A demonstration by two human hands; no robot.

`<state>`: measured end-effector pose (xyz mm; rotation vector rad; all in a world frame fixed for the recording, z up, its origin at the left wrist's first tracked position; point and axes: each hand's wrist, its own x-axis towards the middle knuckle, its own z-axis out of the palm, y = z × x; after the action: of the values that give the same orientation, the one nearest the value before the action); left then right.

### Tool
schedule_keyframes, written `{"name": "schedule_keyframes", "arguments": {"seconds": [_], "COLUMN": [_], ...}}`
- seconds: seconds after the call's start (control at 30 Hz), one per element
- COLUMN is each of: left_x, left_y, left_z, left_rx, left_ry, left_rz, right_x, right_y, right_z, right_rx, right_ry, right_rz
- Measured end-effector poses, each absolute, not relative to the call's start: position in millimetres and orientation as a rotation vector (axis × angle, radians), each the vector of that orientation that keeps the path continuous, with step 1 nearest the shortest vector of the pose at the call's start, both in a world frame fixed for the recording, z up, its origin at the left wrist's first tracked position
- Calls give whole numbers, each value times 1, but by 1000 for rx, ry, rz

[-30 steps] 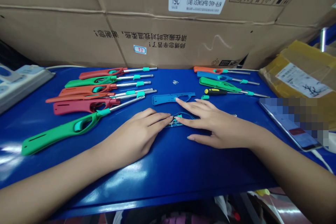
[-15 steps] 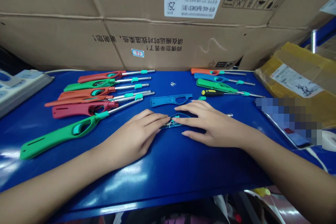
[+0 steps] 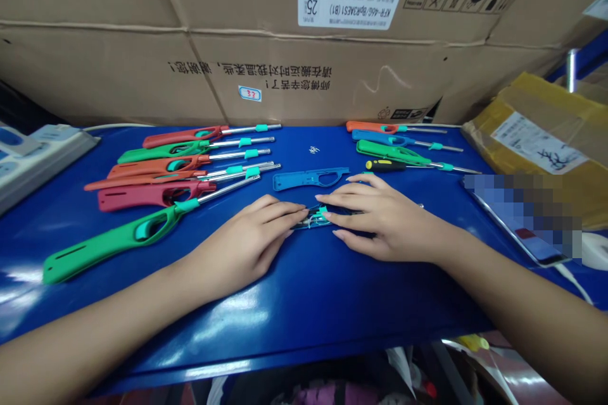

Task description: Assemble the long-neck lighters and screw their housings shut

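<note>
An opened blue gas lighter [image 3: 325, 224] lies on the blue table, its inner parts and a turquoise trigger showing. My left hand [image 3: 259, 231] is closed over its handle end, fingertips pressed on the parts there. My right hand [image 3: 389, 218] curves over the front part, fingers somewhat apart and the fingertips at the trigger area. Most of the lighter is hidden under both hands; only the metal tip [image 3: 420, 206] shows beyond the right one. Just behind them lies the loose blue shell half [image 3: 304, 180], inner side up.
Several lighters, including a green lighter [image 3: 114, 243], lie at left. More lighters [image 3: 392, 152] and a black and yellow screwdriver [image 3: 387, 166] lie at right. A phone [image 3: 517, 221] and taped parcel [image 3: 536, 133] stand further right. A large cardboard box [image 3: 266, 44] closes off the back.
The right fingers have shifted slightly, leaving more of the turquoise trigger in sight. Both hands stay on the lighter, and the camera view has moved a little.
</note>
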<state>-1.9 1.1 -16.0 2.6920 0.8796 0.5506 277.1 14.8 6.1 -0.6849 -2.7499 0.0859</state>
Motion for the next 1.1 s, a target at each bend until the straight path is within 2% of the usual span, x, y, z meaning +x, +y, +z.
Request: {"name": "schedule_keyframes", "arguments": {"seconds": [0.27, 0.57, 0.87, 1.1], "left_x": [-3, -4, -4, -6], "left_y": [2, 2, 1, 2], "left_z": [-18, -21, -20, -22], "left_rx": [2668, 2764, 2763, 2794], "left_ry": [858, 886, 886, 884], "left_rz": [600, 548, 710, 693], "right_x": [277, 275, 276, 275], "right_y": [19, 15, 18, 16], "right_z": [2, 6, -1, 1], "right_rx": [-829, -727, -876, -869], "right_ry": [-2592, -2677, -2622, -2584], "right_rz": [195, 52, 193, 221]}}
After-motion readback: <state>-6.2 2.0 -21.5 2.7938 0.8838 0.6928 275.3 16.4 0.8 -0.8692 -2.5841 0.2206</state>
